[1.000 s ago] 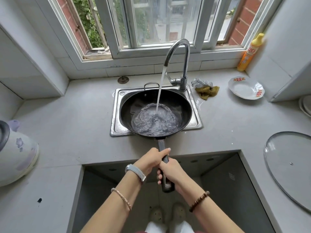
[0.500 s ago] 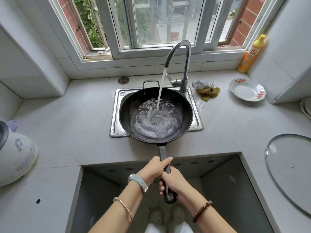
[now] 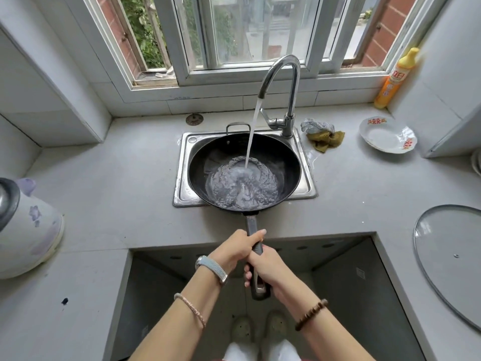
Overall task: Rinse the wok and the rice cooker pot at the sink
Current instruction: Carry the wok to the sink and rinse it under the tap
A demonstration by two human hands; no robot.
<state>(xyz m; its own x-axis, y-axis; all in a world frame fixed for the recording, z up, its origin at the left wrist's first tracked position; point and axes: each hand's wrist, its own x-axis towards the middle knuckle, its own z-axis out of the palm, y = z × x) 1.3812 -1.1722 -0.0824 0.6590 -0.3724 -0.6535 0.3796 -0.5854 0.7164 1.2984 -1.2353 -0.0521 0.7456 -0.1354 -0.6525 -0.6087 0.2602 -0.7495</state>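
A black wok [image 3: 281, 157] rests over the small steel sink [image 3: 183, 173], nearly covering it. Water runs from the curved tap [image 3: 283, 74] into the wok and swirls in its bottom. The wok's long handle [image 3: 251, 225] points toward me. My left hand [image 3: 234, 248] grips the handle further up, and my right hand [image 3: 263, 267] grips it nearer the end. At the left edge stands a white rice cooker [image 3: 28, 230] with purple flowers; its inner pot is hard to make out.
A glass lid [image 3: 453, 256] lies on the counter at right. A white dish [image 3: 387, 135], a yellow detergent bottle [image 3: 395, 79] and a cloth with a scourer [image 3: 324, 136] sit behind the sink. An open recess [image 3: 338, 295] drops below the counter in front of me.
The wok has been rocked on the sink by its handle, so the water has sloshed around its bottom. Both hands stay on the handle and the tap keeps running.
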